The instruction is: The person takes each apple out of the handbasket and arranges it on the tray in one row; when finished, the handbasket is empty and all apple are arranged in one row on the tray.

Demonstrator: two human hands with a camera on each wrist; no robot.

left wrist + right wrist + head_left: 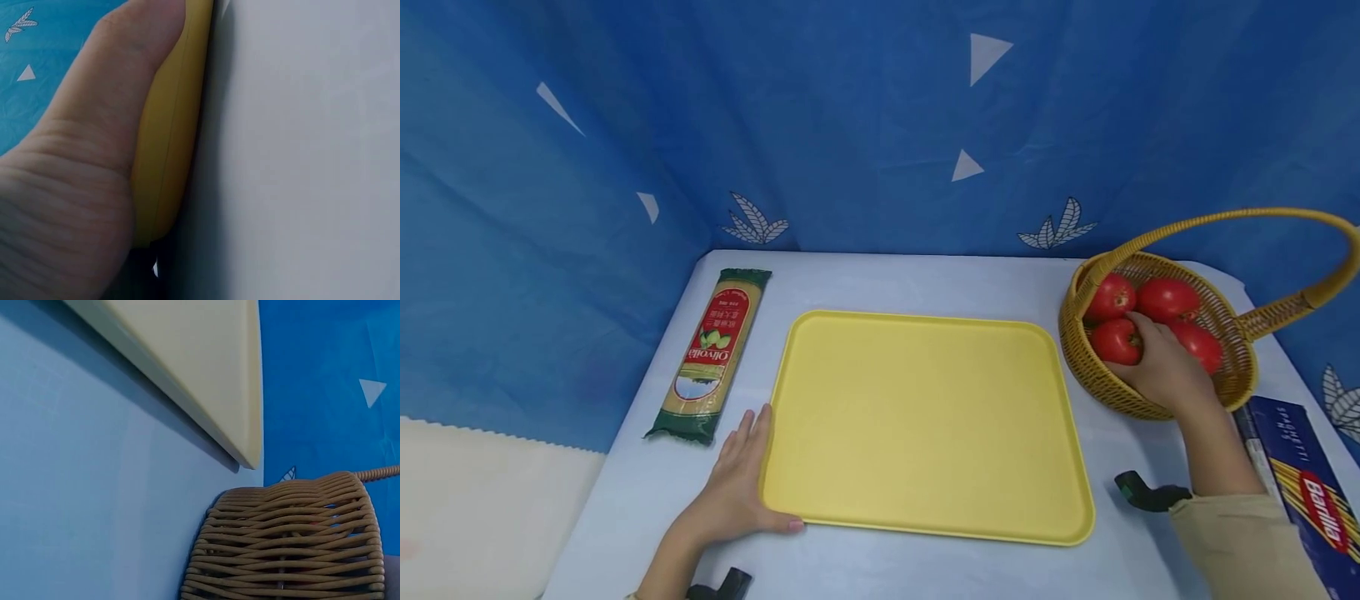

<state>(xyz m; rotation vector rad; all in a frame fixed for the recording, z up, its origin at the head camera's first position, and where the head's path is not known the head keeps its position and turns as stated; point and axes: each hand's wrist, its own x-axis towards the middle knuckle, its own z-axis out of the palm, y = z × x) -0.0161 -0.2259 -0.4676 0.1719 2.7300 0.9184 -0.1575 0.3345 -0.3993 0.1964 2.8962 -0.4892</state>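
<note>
My right hand (1167, 367) reaches into a wicker basket (1093, 375) at the right. Its thumb and fingers grip a red apple (1115, 341) at the basket's left side. Several more red apples (1168, 299) lie around it. The basket's woven wall (287, 550) hides most of that hand in the right wrist view. At the near left corner of a yellow tray (925, 425), my left hand (736, 492) rests with fingers straight along the left side. Its thumb (119, 69) lies against the tray's near edge (169, 137).
Left of the tray lies a pasta packet (711, 354) with green ends. A blue spaghetti box (1303, 475) sits at the right edge, beside my right forearm. The basket's tall handle (1247, 215) arches up and leans right. Behind the table hangs a blue cloth (880, 125).
</note>
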